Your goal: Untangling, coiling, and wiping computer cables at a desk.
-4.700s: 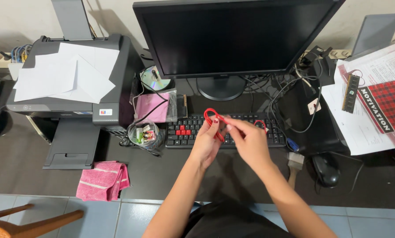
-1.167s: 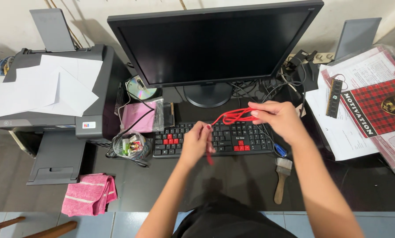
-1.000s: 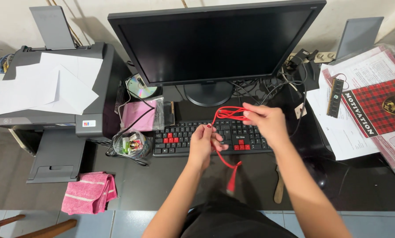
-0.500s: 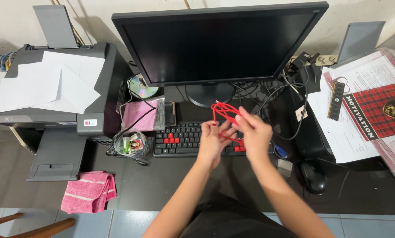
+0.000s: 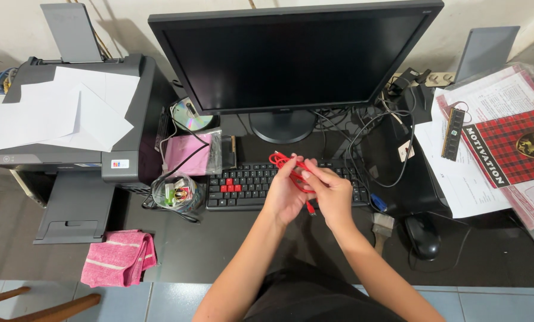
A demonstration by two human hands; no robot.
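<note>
Bunching red cable (image 5: 288, 167), hands (image 5: 311, 194) hiding keyboard (image 5: 243, 185)

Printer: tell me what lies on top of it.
Loose white paper sheets lie overlapping across the lid of the dark printer, and a grey paper support stands upright at its back. The lid surface beneath the sheets is covered, so anything there cannot be seen.

Dark monitor screen (image 5: 293, 56) behind keyboard (image 5: 249, 185); red plaid booklet (image 5: 514, 149) right.
</note>
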